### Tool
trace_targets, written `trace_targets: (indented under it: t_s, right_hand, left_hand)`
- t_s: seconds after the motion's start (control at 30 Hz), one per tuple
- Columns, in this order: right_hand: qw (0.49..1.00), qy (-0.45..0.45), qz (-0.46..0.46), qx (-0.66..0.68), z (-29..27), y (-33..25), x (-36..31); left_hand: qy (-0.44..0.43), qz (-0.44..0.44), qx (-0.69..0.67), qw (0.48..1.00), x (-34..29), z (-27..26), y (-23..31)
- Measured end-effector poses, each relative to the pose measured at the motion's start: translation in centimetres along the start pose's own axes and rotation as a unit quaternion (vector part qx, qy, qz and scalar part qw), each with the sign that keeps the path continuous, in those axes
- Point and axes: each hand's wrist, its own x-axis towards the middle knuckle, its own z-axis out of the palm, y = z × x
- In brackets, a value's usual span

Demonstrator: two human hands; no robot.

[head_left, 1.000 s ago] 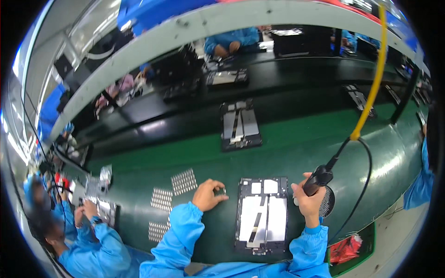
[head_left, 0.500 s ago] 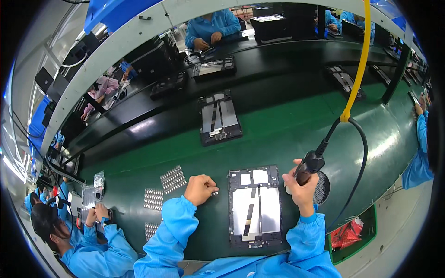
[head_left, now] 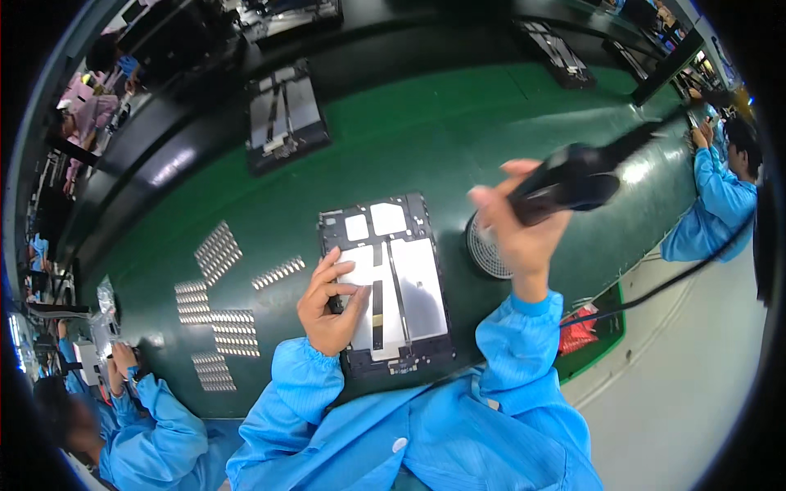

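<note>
A: The left hand (head_left: 327, 307) has moved from beside the panel (head_left: 422, 286) to over its left part, and the right hand (head_left: 524, 241) has swung outward with the black tool (head_left: 565, 184), past the dish (head_left: 485, 254)

B: In this head view, how do the left fingers stand?

A: Bent, with thumb and forefinger tips close together over the panel's dark strip (head_left: 377, 315). I cannot tell whether they grip anything

B: And the right?

A: Wrapped around the tool, which is blurred. The dish, round with a mesh top, lies partly hidden by that hand, just right of the panel

B: So where exactly is the panel?

A: On the green bench (head_left: 409, 155), right in front of the person, its pale inner side up

B: What lies further left?

A: A short row of metal parts (head_left: 278, 272) near the panel, then blocks of similar parts (head_left: 219, 252) beyond it

B: Anything farther off?

A: A second panel (head_left: 286, 114) up the bench, a green bin (head_left: 620, 323) with red stuff low on the right, and a co-worker's blue sleeve (head_left: 164, 409) at lower left
</note>
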Motion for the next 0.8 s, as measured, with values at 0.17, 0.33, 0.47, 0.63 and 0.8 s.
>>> trace_targets:
  t_s: [0.17, 0.33, 0.47, 0.63, 0.8]
  right_hand:
    - [0.998, 0.049, -0.044, 0.011, -4.3, 0.3, 3.0]
    - [0.996, 0.062, -0.048, 0.040, -4.8, 2.5, 3.6]
    - [0.997, 0.064, -0.053, 0.004, -4.3, 3.5, 3.7]
    - [0.997, 0.062, -0.045, -0.011, -4.2, 4.0, 4.0]
    - [0.997, 0.063, -0.025, -0.025, -3.7, 4.7, 4.3]
  left_hand:
    - [-0.041, 0.037, 0.082, 0.995, -1.1, 0.8, 2.4]
    - [-0.035, 0.048, 0.102, 0.993, -0.7, 1.3, 1.9]
    - [-0.056, 0.076, 0.114, 0.989, -0.4, 1.5, 2.3]
    - [-0.095, 0.094, 0.120, 0.984, -0.5, 1.6, 2.3]
    - [-0.117, 0.094, 0.120, 0.981, -0.3, 2.0, 2.4]
